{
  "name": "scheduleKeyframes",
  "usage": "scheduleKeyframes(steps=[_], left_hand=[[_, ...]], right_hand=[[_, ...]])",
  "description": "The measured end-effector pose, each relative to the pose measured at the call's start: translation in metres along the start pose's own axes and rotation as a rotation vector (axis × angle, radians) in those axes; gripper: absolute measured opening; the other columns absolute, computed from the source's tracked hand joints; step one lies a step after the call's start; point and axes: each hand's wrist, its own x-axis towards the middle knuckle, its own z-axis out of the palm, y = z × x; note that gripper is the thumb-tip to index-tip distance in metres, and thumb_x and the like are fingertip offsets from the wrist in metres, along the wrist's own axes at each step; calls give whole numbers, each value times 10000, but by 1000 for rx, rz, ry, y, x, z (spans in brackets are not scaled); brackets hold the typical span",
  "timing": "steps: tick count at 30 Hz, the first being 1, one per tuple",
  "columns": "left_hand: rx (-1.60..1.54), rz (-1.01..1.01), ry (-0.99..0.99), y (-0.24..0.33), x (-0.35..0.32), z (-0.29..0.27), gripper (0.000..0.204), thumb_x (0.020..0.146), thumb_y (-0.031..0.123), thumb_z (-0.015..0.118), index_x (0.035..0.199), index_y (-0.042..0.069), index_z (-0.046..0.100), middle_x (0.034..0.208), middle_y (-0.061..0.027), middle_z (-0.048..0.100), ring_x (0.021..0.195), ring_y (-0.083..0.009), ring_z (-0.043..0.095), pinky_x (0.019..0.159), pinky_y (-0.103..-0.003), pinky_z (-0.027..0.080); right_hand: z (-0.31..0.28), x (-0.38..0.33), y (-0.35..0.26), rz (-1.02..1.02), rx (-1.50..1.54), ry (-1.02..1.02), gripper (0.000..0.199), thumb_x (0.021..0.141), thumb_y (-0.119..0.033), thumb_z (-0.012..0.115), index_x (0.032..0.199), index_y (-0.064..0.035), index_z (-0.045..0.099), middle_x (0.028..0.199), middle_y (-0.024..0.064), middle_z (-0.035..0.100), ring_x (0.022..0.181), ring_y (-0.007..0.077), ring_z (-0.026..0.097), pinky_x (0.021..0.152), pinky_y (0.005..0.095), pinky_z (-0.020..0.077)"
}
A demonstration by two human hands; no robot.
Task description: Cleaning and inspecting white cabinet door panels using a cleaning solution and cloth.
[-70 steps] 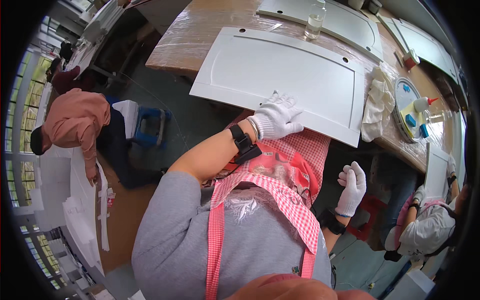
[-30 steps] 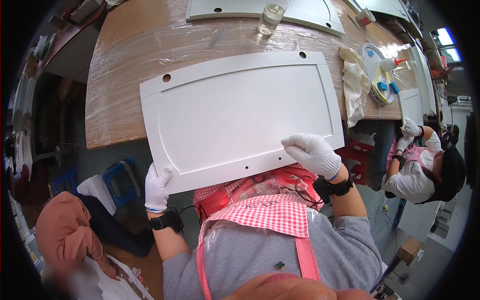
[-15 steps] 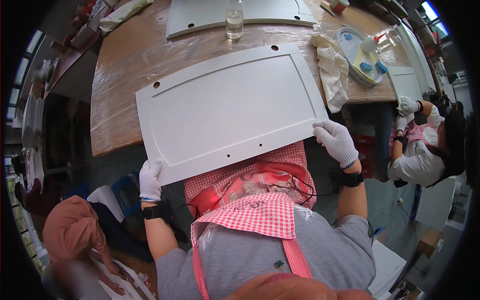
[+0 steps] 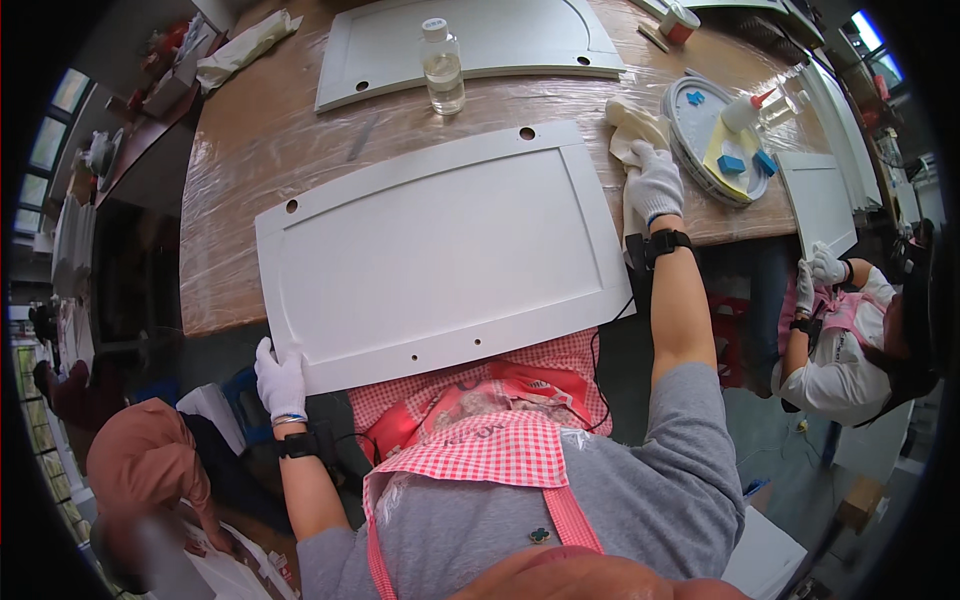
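Observation:
A white cabinet door panel (image 4: 440, 255) with a recessed middle lies partly on the table and juts over its near edge. My gloved left hand (image 4: 279, 381) grips the panel's near left corner, with the thumb on top. Off the panel's right side, my gloved right hand (image 4: 655, 183) is closed on a cream cloth (image 4: 632, 122) lying on the table. Its fingertips are partly hidden against the cloth. Both hands wear white knit gloves.
A clear bottle (image 4: 443, 70) of liquid stands beyond the panel, before another white panel (image 4: 470, 38). To the right, a round lid (image 4: 693, 150) bears blue blocks (image 4: 731, 164) and a white squeeze bottle (image 4: 742, 112). Co-workers sit at right (image 4: 835, 340) and lower left (image 4: 150, 460).
My right hand has left the panel's near right corner and moved forward onto the cloth. The panel sits slightly lower and further left in view, my left hand still at its corner.

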Motion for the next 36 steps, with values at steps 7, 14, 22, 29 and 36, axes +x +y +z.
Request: scheduleKeyframes(steps=[7, 14, 22, 29, 36], left_hand=[[-703, 305, -360, 139, 6, -17, 702, 928, 230, 728, 1490, -25, 394, 1410, -270, 512, 1280, -310, 553, 1070, -381, 457], [-695, 430, -391, 319, 74, 79, 905, 852, 299, 817, 1537, -22, 322, 1459, -285, 471, 1307, -317, 522, 1085, -386, 444], [-642, 499, -226, 408, 126, 163, 917, 693, 262, 923, 1419, -8, 430, 1329, -214, 599, 1213, -321, 604, 1045, -404, 501], [-142, 662, -66, 414, 103, 155, 672, 751, 221, 796, 1343, 71, 515, 1217, -168, 648, 1138, -323, 644, 974, -437, 530], [714, 1166, 110, 344, 104, 93, 449, 798, 215, 727, 1232, 197, 615, 988, -116, 657, 948, -343, 665, 829, -474, 535]], right_hand=[[-42, -20, 36, -84, 499, 169, 283, 862, -128, 709, 1139, -76, 730, 1065, 167, 719, 977, 296, 699, 885, 354, 538], [-12, -53, 44, -106, 74, 41, 352, 774, -347, 811, 907, -43, 696, 1377, 234, 580, 1272, 411, 526, 1077, 449, 428], [12, -60, 38, -192, 76, 234, 346, 779, -328, 811, 950, -78, 642, 1334, 195, 604, 1243, 396, 543, 1029, 509, 422], [11, -60, 36, -197, 68, 276, 338, 780, -319, 812, 942, -78, 638, 1364, 167, 604, 1253, 387, 544, 1035, 502, 417], [15, -61, 38, -221, 70, 313, 341, 792, -344, 800, 942, -85, 637, 1368, 152, 606, 1251, 380, 546, 1020, 502, 422]])
